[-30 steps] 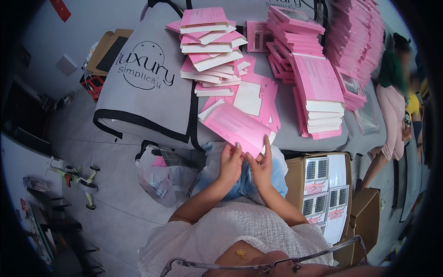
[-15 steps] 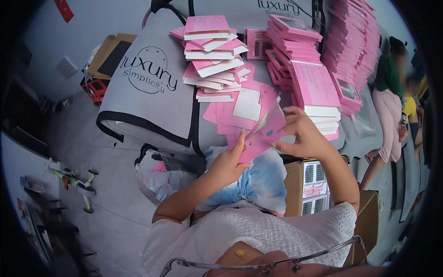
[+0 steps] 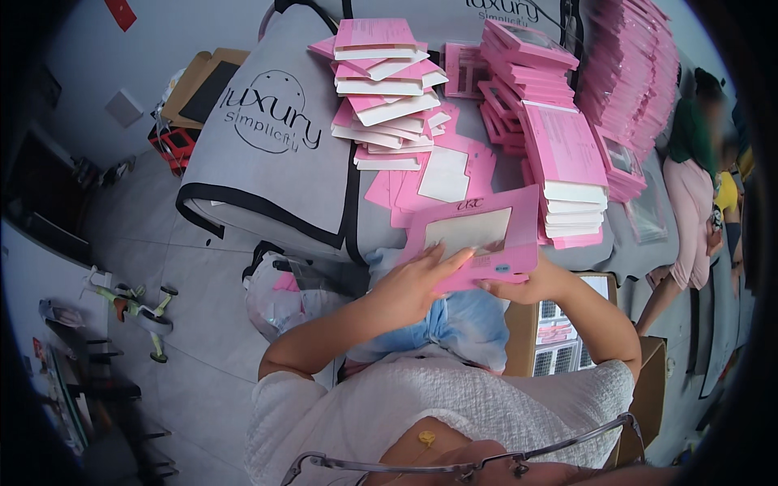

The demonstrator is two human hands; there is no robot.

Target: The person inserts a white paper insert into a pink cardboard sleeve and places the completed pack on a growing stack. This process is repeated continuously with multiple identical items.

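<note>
A flat pink carton (image 3: 523, 223) with a large window cut-out is held in front of me, above my lap. My left hand (image 3: 413, 283) grips its lower left part, fingers lying over the front near the window. At the lower right edge, my right hand (image 3: 541, 282) holds it with the thumb in front and the other fingers hidden behind. Just beyond the carton lie loose flat pink cartons (image 3: 480, 168) on the grey cover. Behind them rises an uneven stack of pink-and-white folded cartons (image 3: 377, 34); another stack (image 3: 563, 146) stands to the right.
Tall piles of pink packs (image 3: 628, 73) stand at the back right on the grey cover (image 3: 267, 194). Beside my lap are a plastic bag (image 3: 271, 304) and an open cardboard box (image 3: 523, 344). Another person (image 3: 689, 178) stands at the far right. A small tricycle (image 3: 142, 312) is on the floor.
The pink carton has been opened out from a folded, tilted position to face me flat, showing its window. My right hand has come down from its upper edge to the lower right edge.
</note>
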